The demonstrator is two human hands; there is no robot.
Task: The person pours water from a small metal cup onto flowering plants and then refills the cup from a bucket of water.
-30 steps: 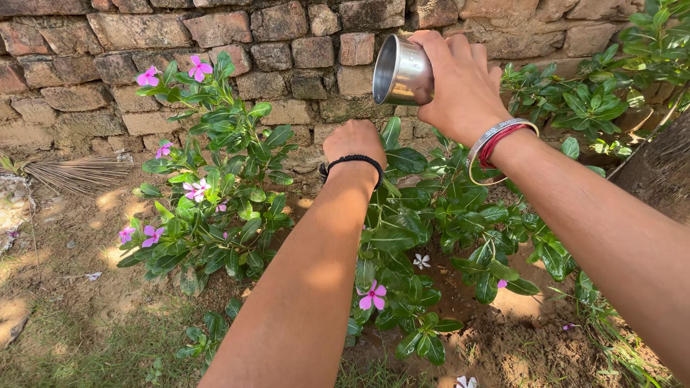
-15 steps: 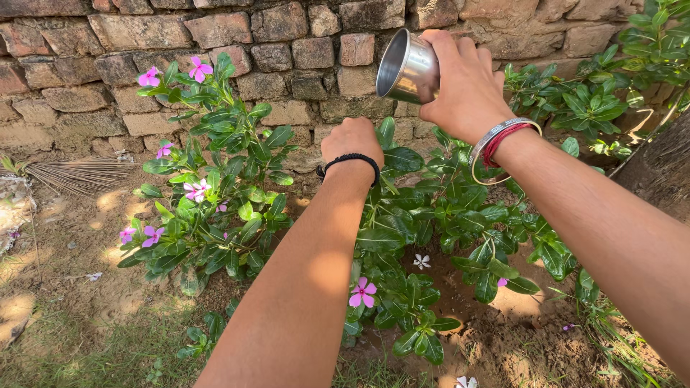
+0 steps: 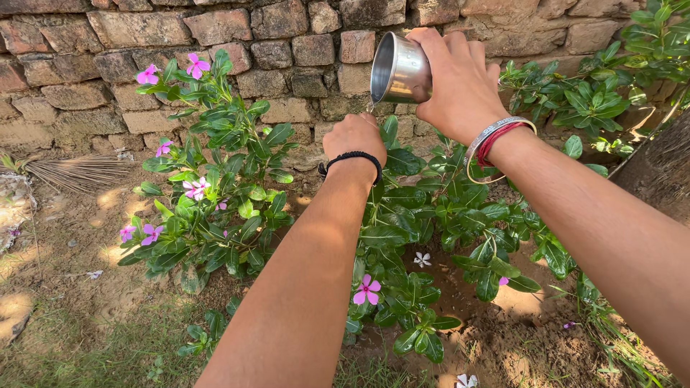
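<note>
My right hand (image 3: 460,82) grips a shiny steel cup (image 3: 397,70), tipped on its side with the mouth facing left, up near the brick wall. A thin trickle of water leaves its lower rim. My left hand (image 3: 353,136), with a black band on the wrist, is held just below the cup's mouth, its fingers curled away from me and hidden. Both hands hover over a green plant (image 3: 424,215) with a pink flower (image 3: 368,290) and a small white flower (image 3: 422,259). My right wrist carries a metal bangle and red threads.
A taller flowering plant (image 3: 215,179) with pink blooms stands to the left. A rough brick wall (image 3: 215,29) runs across the back. Damp bare soil (image 3: 503,338) lies below the plants, grass (image 3: 86,352) at lower left, more leafy shrubs (image 3: 596,93) at right.
The cup has tipped a little further and water now trickles from its rim onto my left hand. Both hands stayed almost where they were.
</note>
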